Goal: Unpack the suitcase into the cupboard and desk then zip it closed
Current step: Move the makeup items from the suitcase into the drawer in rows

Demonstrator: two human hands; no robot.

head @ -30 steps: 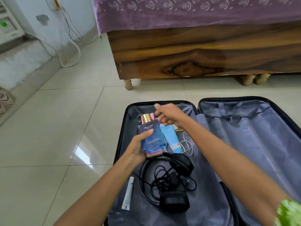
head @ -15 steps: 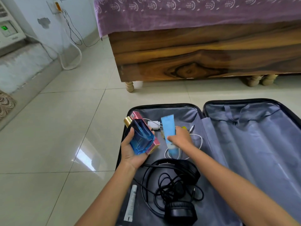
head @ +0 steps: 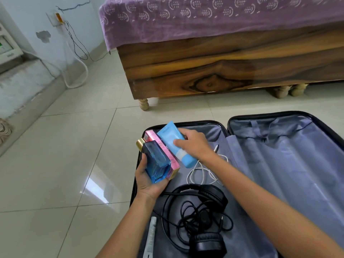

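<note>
The black suitcase [head: 279,116] lies open on the floor, grey lining showing in both halves. My left hand [head: 149,180] grips a blue perfume bottle [head: 155,162] with a gold cap together with a pink box [head: 162,148], above the suitcase's left edge. My right hand [head: 193,144] holds a light blue tube [head: 172,139], lifted and pressed against the pink box. Black headphones [head: 204,216] with a tangled cord, a white cable [head: 201,174] and a white tube [head: 150,237] lie in the left half. The right half looks empty.
A wooden bed [head: 223,62] with a purple cover [head: 204,17] stands just beyond the suitcase. Pale floor tiles [head: 65,155] stretch to the left. Wires hang from a wall socket [head: 57,19] at the far left, near a stone ledge.
My right hand picked the blue tube up from the suitcase and brought it against the items in my left hand. The view has tilted slightly.
</note>
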